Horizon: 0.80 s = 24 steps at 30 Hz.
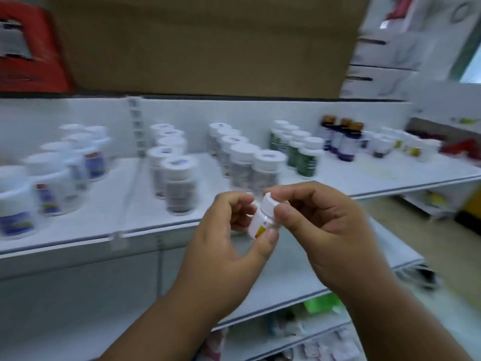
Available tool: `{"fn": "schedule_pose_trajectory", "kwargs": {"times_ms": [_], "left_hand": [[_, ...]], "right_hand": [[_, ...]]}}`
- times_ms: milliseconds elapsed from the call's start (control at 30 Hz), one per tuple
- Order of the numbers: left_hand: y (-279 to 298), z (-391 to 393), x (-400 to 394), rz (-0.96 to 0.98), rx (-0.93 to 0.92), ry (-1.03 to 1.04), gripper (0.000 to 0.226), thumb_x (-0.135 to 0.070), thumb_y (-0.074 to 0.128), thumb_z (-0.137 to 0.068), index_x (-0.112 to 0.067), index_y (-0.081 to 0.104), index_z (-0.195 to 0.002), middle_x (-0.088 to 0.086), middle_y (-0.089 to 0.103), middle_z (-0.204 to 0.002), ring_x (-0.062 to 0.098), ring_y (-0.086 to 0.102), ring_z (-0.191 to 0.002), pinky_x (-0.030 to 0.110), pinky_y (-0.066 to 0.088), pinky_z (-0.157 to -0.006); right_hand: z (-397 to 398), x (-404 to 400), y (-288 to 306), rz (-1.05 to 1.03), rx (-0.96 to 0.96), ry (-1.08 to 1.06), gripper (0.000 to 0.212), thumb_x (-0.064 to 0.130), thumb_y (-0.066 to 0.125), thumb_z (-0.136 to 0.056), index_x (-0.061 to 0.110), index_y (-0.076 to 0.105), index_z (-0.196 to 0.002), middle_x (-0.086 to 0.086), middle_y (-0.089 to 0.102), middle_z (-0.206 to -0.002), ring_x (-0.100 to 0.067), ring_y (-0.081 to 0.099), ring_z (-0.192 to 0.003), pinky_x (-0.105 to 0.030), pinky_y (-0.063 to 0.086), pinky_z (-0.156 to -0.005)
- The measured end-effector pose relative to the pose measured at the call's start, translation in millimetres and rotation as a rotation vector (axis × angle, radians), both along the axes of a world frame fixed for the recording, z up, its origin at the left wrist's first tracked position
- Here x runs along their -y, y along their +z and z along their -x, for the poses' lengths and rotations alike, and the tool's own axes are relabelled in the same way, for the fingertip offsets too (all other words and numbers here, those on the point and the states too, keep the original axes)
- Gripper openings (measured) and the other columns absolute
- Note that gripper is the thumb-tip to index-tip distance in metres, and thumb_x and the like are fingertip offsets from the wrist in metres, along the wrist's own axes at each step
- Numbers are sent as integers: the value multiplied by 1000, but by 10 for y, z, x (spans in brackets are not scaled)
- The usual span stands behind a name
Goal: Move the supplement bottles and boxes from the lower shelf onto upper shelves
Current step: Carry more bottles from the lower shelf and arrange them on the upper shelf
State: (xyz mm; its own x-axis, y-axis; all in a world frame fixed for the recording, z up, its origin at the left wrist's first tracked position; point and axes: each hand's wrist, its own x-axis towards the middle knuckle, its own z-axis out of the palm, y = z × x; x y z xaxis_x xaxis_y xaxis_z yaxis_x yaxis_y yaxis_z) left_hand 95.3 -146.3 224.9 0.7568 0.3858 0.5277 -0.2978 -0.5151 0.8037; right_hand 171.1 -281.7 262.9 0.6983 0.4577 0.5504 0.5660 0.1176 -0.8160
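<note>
A small white supplement bottle (pixel 261 220) with an orange and yellow label is held in front of the white upper shelf (pixel 109 238), tilted with its cap to the upper right. My left hand (pixel 229 246) pinches its body between thumb and curled fingers. My right hand (pixel 322 230) grips the white cap end with thumb and fingers. Rows of white-capped bottles (pixel 179 178) stand on the upper shelf behind my hands. The frame is blurred.
Green-labelled bottles (pixel 304 157) and dark bottles with brown caps (pixel 343 139) stand further right on the same shelf. A cardboard box (pixel 208 43) sits above. Lower shelves (pixel 299 303) below my hands hold packets and a green box (pixel 322 303).
</note>
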Motion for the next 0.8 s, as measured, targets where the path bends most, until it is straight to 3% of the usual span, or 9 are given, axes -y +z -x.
{"fn": "schedule_pose_trajectory", "kwargs": {"times_ms": [167,300,400,533,667,800], "left_hand": [[24,-1020,1456,-30,-45,-193,42,-60,61,-74,-41,50,-110,-16,61,-103,6,59,-101,29,50,-87],[144,-1646,2183,-47,-61,-264,45,-71,57,-70,-46,46,-107,-21,58,-101,2,57,-99,21,49,-83],[171,-2063,2473,-64,-68,-296,46,-75,55,-70,-49,45,-106,-27,54,-102,0,56,-100,16,47,-82],[234,-2717,2682,-139,-118,-325,46,-72,58,-75,-47,45,-112,-25,55,-104,-5,53,-100,22,50,-84],[305,-3322,2862,-220,-167,-304,53,-73,57,-76,-44,44,-118,-24,56,-105,-9,52,-97,20,49,-79],[372,-3769,3045,-316,-229,-209,49,-66,56,-80,-43,43,-122,-25,55,-109,-3,51,-100,22,48,-83]], "right_hand": [[-742,1601,158,130,42,-211,15,31,71,-79,29,73,-94,3,74,-95,-19,70,-88,-51,56,-83],[-1243,2423,286,158,37,-331,11,27,75,-80,28,74,-90,2,74,-88,-22,70,-83,-53,55,-79],[-1622,2724,311,200,39,-366,11,20,75,-81,28,75,-89,3,74,-88,-24,68,-78,-52,56,-75],[-2174,2961,284,172,29,-427,12,18,74,-82,27,74,-89,3,74,-89,-23,69,-78,-46,57,-74],[-2719,3171,296,172,10,-495,12,13,73,-83,24,74,-89,6,75,-88,-19,69,-79,-37,57,-75],[-3289,3374,359,251,87,-543,10,21,72,-85,30,72,-89,18,72,-90,-7,66,-80,-24,54,-70]]}}
